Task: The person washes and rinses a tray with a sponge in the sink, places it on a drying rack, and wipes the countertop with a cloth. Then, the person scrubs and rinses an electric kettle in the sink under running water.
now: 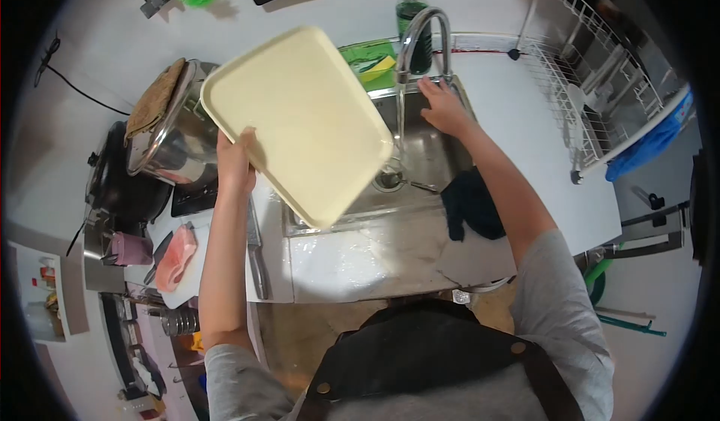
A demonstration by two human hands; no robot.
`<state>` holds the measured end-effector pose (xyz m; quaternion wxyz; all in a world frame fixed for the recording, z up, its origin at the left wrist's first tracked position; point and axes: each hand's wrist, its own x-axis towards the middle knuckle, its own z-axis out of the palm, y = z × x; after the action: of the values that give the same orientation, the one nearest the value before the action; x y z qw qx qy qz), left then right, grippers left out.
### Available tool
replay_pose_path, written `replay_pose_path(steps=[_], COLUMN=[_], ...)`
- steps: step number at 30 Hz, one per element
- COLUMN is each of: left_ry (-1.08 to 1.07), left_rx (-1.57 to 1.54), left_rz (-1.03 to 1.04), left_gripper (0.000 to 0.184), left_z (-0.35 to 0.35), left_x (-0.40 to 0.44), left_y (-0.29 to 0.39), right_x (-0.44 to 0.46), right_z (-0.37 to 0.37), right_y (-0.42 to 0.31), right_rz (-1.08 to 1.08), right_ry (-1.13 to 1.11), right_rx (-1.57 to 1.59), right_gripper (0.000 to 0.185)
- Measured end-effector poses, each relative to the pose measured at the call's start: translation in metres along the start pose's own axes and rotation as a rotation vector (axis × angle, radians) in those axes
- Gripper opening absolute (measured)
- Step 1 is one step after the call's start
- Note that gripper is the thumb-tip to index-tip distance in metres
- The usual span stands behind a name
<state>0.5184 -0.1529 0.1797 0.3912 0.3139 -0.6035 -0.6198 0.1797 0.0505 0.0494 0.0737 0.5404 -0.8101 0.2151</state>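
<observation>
My left hand (237,162) grips the lower left edge of a cream serving tray (300,117), thumb on its face. The tray is tilted over the left part of the steel sink (439,147), with its right corner close to the stream of water (400,117). That water runs from a curved chrome faucet (428,16). Beside the faucet's base, my right hand (444,108) holds nothing, its fingers stretched out. Whether those fingertips touch the faucet I cannot tell. A drain strainer (389,179) shows in the sink's bottom.
A dark cloth (474,205) hangs over the sink's front right rim. Behind the sink stand a green soap bottle (414,27) and a green packet (367,61). At left are a steel pot (176,147), a knife (257,260) and raw meat (178,258). A wire dish rack (592,83) stands right.
</observation>
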Motion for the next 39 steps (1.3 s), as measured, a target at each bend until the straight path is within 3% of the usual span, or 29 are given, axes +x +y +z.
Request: replay_pose_path(steps=[3, 7, 15, 19, 22, 24, 27, 30, 32, 34, 36, 39], left_ry=[0.043, -0.009, 0.036, 0.010, 0.064, 0.154, 0.056, 0.003, -0.051, -0.128, -0.165, -0.266], left_rx=[0.006, -0.001, -0.055, -0.129, -0.148, -0.113, -0.141, -0.161, -0.146, -0.055, 0.004, 0.085], left_rz=[0.140, 0.268, 0.232, 0.232, 0.237, 0.135, 0.040, -0.126, -0.273, -0.437, -0.517, -0.336], left_gripper=[0.036, 0.035, 0.034, 0.032, 0.034, 0.037, 0.036, 0.040, 0.038, 0.036, 0.035, 0.038], left_z=[0.005, -0.004, -0.026, -0.042, -0.056, -0.070, -0.084, -0.117, -0.104, -0.102, -0.094, -0.105], left_x=[-0.004, -0.004, -0.008, -0.005, -0.008, -0.015, -0.038, -0.036, -0.053, -0.058, -0.062, -0.052], left_y=[0.026, 0.032, 0.022, 0.018, 0.027, 0.042, 0.051, -0.003, -0.030, -0.065, -0.094, -0.151], right_x=[0.004, -0.010, -0.013, -0.008, -0.016, -0.041, -0.106, -0.188, -0.224, -0.246, -0.254, -0.243], right_z=[0.000, 0.029, 0.046, 0.032, -0.009, -0.042, -0.103, -0.117, -0.112, -0.097, -0.086, -0.119], right_y=[-0.016, -0.016, -0.004, -0.007, -0.018, -0.017, -0.038, -0.042, -0.062, -0.057, -0.053, -0.062], right_rz=[0.120, 0.095, -0.016, 0.028, 0.287, 0.384, 0.594, 0.685, 0.604, 0.482, 0.607, 0.602], right_ry=[-0.273, -0.378, -0.269, -0.366, -0.555, -0.551, -0.582, -0.474, -0.305, -0.162, -0.065, 0.070], right_rx=[-0.338, -0.666, -0.922, -0.816, -0.465, -0.362, -0.171, 0.145, -0.033, 0.024, 0.339, 0.521], right_gripper=[0.060, 0.055, 0.057, 0.060, 0.060, 0.059, 0.065, 0.078, 0.078, 0.066, 0.055, 0.045])
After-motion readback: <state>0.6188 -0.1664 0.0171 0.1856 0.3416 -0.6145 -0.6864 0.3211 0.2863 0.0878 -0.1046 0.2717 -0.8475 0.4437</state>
